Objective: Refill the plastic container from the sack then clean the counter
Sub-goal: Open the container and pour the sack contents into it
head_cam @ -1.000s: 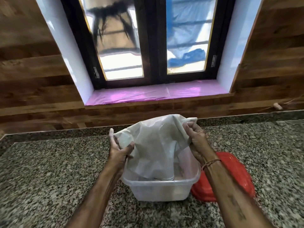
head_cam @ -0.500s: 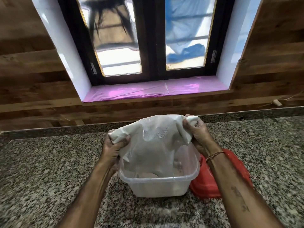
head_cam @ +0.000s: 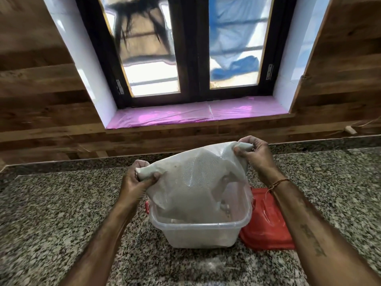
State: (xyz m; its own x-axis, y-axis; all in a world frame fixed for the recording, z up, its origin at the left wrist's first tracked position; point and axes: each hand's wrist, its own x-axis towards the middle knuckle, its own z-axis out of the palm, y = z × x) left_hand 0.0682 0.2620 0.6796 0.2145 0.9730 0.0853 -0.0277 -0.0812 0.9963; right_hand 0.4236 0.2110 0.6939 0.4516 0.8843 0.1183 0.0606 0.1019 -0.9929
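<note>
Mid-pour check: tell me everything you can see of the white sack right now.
The sack is white and looks like woven plastic, with a fine mesh texture and a slight sheen. It is creased and mostly limp. It hangs over the plastic container, its lower end dipping inside below the rim. The left hand grips one bunched upper corner. The right hand pinches the other corner higher up, so the top edge slants. Whether anything is pouring out cannot be seen.
</note>
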